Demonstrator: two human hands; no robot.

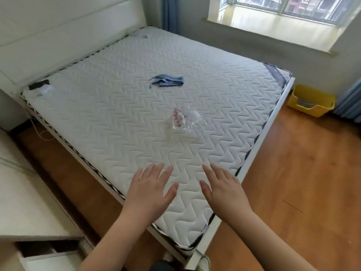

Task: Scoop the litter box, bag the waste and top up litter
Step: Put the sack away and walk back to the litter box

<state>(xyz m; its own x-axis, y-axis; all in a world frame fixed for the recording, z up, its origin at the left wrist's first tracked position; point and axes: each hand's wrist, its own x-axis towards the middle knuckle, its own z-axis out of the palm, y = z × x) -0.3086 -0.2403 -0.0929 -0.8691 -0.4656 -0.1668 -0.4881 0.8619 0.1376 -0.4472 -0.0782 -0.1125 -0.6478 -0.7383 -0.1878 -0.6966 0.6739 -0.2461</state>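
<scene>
While both forearms reach forward over the near corner of the bare mattress (121, 106), the left hand (151, 189) and right hand (224, 187) are held palm down, fingers straight and slightly spread, gripping nothing; whether they touch the fabric cannot be told. Farther up the quilted white surface, stitched in a zigzag pattern, lies a crumpled clear plastic bag (184, 119) with red print, and beyond it a folded blue cloth (168, 80). A small black object (39, 84) sits at the far left corner by the padded white headboard (58, 32). The yellow plastic litter box (310, 100), open-topped with a lowered front edge, stands on the wooden floor (304, 173) past the bed's far right corner, beneath the window (289, 6).
</scene>
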